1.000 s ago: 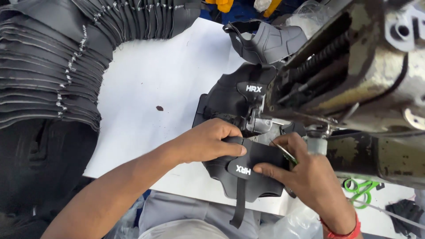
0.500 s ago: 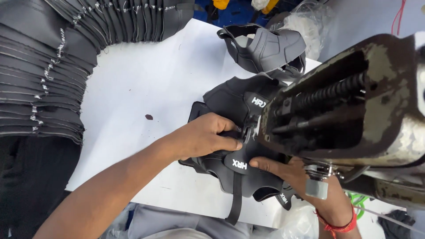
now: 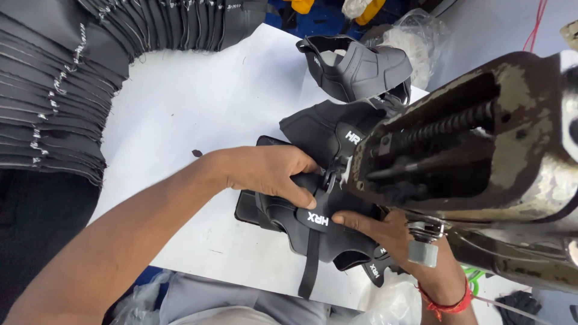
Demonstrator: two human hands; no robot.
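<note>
My left hand lies flat on top of the black padded piece, fingers together and curled over its upper edge, thumb pressing down at about 4 o'clock from the knuckles. My right hand comes in from 4 o'clock, partly hidden under the sewing machine head; its fingers are pinched on the lower edge of the same piece, just beside the white printed mark. A red thread band sits on that wrist. The piece rests on the white table, right at the machine's needle area, touching a second black padded piece that lies at 12 o'clock from it. A narrow black strap hangs from the piece toward 6 o'clock, over the table's near edge. Farther out at 12 o'clock sits a grey moulded piece, curled up on itself. At 10 o'clock, well apart from my hands, a long fanned stack of black pieces curves around the table's far left corner. Crumpled clear plastic lies at 1 o'clock.
</note>
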